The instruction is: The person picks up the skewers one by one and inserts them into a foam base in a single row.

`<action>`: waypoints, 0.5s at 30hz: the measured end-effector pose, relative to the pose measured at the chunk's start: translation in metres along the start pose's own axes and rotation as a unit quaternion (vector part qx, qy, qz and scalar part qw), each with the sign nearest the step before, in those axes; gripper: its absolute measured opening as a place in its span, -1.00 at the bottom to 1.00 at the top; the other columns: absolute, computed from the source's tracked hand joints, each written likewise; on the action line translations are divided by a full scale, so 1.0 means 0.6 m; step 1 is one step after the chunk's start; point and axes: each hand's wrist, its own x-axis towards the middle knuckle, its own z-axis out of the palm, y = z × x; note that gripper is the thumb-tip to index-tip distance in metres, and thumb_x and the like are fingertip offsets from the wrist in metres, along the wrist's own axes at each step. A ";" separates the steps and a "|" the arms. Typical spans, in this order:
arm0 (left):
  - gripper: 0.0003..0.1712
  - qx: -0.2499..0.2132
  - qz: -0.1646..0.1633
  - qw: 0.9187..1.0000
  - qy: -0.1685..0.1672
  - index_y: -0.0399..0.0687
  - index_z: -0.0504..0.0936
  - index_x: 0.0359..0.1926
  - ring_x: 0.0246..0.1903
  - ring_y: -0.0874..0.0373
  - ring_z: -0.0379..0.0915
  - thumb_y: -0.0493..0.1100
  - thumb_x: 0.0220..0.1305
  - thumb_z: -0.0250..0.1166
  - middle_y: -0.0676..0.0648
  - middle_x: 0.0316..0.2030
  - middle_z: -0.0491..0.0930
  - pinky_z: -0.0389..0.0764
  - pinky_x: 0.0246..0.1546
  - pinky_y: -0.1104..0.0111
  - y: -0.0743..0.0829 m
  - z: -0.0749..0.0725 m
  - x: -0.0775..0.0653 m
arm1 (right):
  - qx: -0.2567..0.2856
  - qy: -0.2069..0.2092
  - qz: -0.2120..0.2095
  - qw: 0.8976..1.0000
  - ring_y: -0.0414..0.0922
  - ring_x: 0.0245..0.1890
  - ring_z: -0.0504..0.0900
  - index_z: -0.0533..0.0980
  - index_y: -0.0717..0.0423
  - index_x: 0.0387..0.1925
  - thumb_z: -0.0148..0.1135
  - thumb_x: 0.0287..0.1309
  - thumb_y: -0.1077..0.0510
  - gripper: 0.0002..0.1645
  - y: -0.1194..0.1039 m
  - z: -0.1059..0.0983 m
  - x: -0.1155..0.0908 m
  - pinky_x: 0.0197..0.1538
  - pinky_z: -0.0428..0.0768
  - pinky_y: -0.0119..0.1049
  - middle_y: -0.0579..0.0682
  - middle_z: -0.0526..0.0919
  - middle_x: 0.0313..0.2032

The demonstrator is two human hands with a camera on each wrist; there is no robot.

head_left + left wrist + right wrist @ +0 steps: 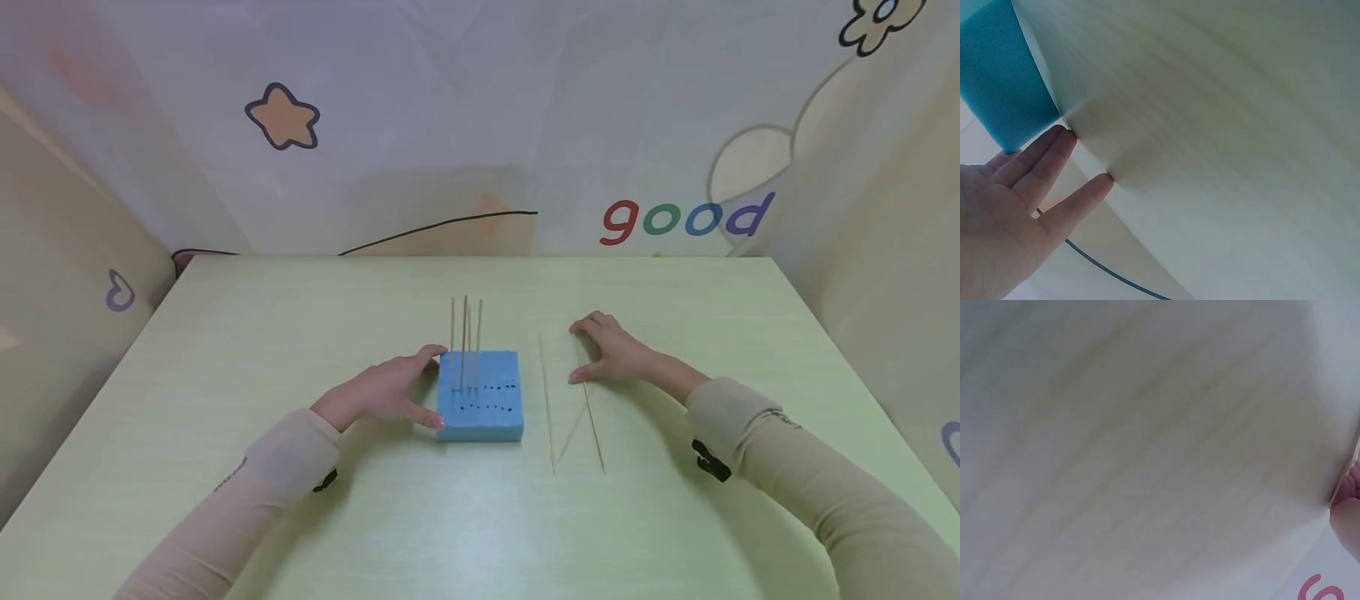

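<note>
A blue foam block [480, 429] with rows of small dark holes lies on the table. Several thin wooden sticks [464, 333] stand upright in its left part. My left hand [386, 390] is at the block's left side, fingers at the far corner and thumb at the near one. In the left wrist view its fingers [1082, 205] are extended beside the blue block [1004, 75]. My right hand [611, 348] is over a thin stick [594, 429] lying on the table, thumb and fingers apart. The right wrist view shows only part of that hand [1346, 528] beside a stick.
Two more thin sticks lie between the block and my right hand: one lengthwise [547, 408], one slanted [572, 435]. The pale table [300, 308] ends at a printed cloth backdrop [420, 125], which also rises on both sides.
</note>
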 end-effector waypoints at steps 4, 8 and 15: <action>0.24 -0.002 0.001 1.000 0.000 -0.08 -0.06 0.37 0.21 -0.09 0.18 0.26 -0.22 0.43 -0.19 0.26 0.21 0.22 0.16 0.07 0.002 0.000 0.000 | 0.019 -0.003 0.017 1.000 0.08 -0.02 0.22 0.22 0.38 0.07 0.48 -0.23 -0.04 -0.06 0.002 0.000 0.001 0.11 0.26 -0.02 0.20 0.29 -0.07; 0.23 -0.001 -0.001 1.000 0.002 -0.07 -0.05 0.37 0.21 -0.08 0.17 0.24 -0.22 0.44 -0.19 0.26 0.22 0.22 0.17 0.07 0.003 0.000 -0.001 | 0.056 -0.005 0.033 0.998 0.00 -0.15 0.26 0.17 0.36 0.05 0.50 -0.26 -0.01 -0.05 0.001 0.000 0.003 -0.05 0.31 -0.15 0.12 0.30 -0.21; 0.22 -0.004 -0.007 1.000 0.003 -0.06 -0.05 0.37 0.22 -0.08 0.15 0.23 -0.21 0.44 -0.18 0.27 0.21 0.21 0.17 0.06 0.004 0.000 -0.002 | 0.078 0.009 0.036 0.996 -0.11 -0.42 0.34 0.19 0.37 0.01 0.43 -0.13 0.09 -0.21 -0.009 -0.006 0.003 -0.15 0.36 -0.22 -0.07 0.41 -0.53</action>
